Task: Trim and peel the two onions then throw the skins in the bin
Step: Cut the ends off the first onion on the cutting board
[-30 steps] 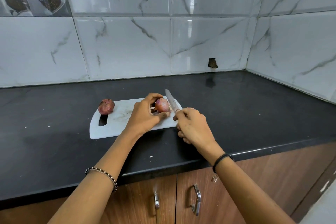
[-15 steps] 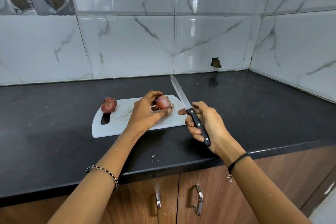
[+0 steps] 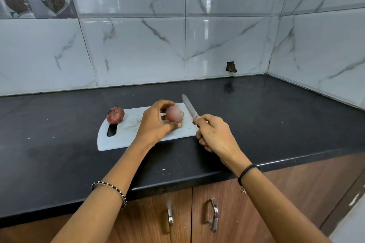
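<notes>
Pinching the pale onion (image 3: 173, 114) between thumb and curled fingers, my left hand (image 3: 156, 122) holds it on the white cutting board (image 3: 126, 136), toward the board's 2 o'clock corner. The onion sits at 1 o'clock from my knuckles. My right hand (image 3: 215, 134) is wrapped round the knife (image 3: 190, 107) handle, with the blade pointing to 11 o'clock, just beside the onion at its 3 o'clock; I cannot tell if they touch. The darker onion (image 3: 115, 115) rests at the board's 10 o'clock corner.
</notes>
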`<action>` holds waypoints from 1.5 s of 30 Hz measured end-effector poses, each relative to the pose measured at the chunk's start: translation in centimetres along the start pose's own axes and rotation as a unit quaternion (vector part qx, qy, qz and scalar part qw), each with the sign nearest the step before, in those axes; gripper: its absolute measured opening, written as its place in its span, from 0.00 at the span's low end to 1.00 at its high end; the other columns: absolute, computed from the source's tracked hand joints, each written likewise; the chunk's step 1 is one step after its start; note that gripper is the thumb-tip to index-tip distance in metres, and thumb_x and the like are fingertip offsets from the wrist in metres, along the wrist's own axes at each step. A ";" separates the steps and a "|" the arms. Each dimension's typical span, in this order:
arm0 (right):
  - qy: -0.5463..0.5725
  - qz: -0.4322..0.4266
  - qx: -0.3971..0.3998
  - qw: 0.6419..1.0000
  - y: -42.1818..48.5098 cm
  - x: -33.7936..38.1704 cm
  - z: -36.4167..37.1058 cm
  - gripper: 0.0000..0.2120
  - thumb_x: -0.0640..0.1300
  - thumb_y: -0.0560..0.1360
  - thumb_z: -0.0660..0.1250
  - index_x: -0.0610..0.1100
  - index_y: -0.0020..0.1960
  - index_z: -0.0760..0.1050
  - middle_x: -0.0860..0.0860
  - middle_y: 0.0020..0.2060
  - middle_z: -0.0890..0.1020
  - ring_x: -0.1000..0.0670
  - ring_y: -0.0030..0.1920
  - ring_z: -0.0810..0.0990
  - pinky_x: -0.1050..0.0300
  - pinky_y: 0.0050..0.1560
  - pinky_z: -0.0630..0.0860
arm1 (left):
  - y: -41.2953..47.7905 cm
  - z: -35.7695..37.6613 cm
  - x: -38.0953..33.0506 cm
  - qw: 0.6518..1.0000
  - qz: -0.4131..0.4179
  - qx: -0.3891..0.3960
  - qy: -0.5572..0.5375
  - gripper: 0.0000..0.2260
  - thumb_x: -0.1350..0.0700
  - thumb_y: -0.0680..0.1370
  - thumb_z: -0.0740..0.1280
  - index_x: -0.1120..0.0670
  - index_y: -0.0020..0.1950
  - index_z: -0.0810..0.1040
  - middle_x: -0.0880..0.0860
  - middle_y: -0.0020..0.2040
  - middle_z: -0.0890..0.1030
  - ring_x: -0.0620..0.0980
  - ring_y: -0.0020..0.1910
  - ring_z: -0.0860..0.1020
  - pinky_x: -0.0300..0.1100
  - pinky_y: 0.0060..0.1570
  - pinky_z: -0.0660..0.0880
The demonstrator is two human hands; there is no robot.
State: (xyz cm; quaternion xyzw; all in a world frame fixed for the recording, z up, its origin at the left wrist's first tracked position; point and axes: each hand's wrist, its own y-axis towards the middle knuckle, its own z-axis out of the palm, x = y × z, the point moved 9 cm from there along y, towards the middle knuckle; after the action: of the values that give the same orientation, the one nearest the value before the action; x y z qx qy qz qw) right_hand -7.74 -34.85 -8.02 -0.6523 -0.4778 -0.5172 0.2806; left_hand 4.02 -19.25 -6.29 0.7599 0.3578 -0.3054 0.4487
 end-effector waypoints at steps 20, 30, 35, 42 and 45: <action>-0.152 -0.088 -0.021 0.984 -1.4 2.4 0.7 0.14 0.47 0.84 0.57 0.40 0.48 0.76 0.45 0.36 0.81 0.45 0.34 0.78 0.47 0.34 0.75 | -1.3 -0.2 -0.5 0.999 -0.030 0.020 -0.031 0.26 0.51 0.66 0.83 0.49 0.62 0.82 0.45 0.54 0.86 0.38 0.54 0.83 0.33 0.57 0.78; -0.291 -0.116 -0.046 0.949 -2.0 4.4 2.1 0.11 0.44 0.84 0.56 0.43 0.44 0.69 0.44 0.43 0.73 0.40 0.41 0.72 0.51 0.41 0.70 | -1.1 0.1 -0.7 0.999 -0.010 0.023 0.028 0.24 0.53 0.69 0.81 0.50 0.63 0.80 0.47 0.58 0.83 0.42 0.60 0.80 0.37 0.60 0.77; -0.359 -0.079 -0.034 0.929 -1.9 4.7 2.1 0.11 0.42 0.84 0.56 0.37 0.57 0.74 0.41 0.53 0.76 0.37 0.54 0.77 0.53 0.45 0.68 | -1.0 0.6 -0.7 0.996 0.004 0.021 0.084 0.22 0.51 0.71 0.77 0.45 0.64 0.79 0.45 0.56 0.83 0.47 0.63 0.78 0.48 0.63 0.77; -0.388 -0.072 -0.021 0.919 -2.0 6.2 3.0 0.12 0.34 0.82 0.56 0.39 0.63 0.73 0.41 0.58 0.77 0.37 0.59 0.79 0.49 0.48 0.71 | -1.0 0.9 -0.8 0.987 0.006 0.025 0.160 0.23 0.56 0.75 0.72 0.43 0.69 0.76 0.48 0.61 0.81 0.50 0.64 0.76 0.48 0.60 0.75; -0.407 -0.088 -0.019 0.909 -2.8 6.5 3.4 0.16 0.33 0.82 0.56 0.41 0.67 0.70 0.41 0.59 0.77 0.38 0.60 0.78 0.49 0.51 0.73 | -1.1 0.9 -0.9 0.986 0.004 0.024 0.165 0.24 0.57 0.75 0.71 0.45 0.70 0.75 0.50 0.61 0.82 0.52 0.63 0.77 0.50 0.59 0.76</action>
State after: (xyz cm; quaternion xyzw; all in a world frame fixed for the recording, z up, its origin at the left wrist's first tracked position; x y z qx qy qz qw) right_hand -8.91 -28.69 -3.28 -0.7665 -0.5961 -0.2390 0.0027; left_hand 2.53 -19.98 -6.48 0.8119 0.4166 -0.1823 0.3660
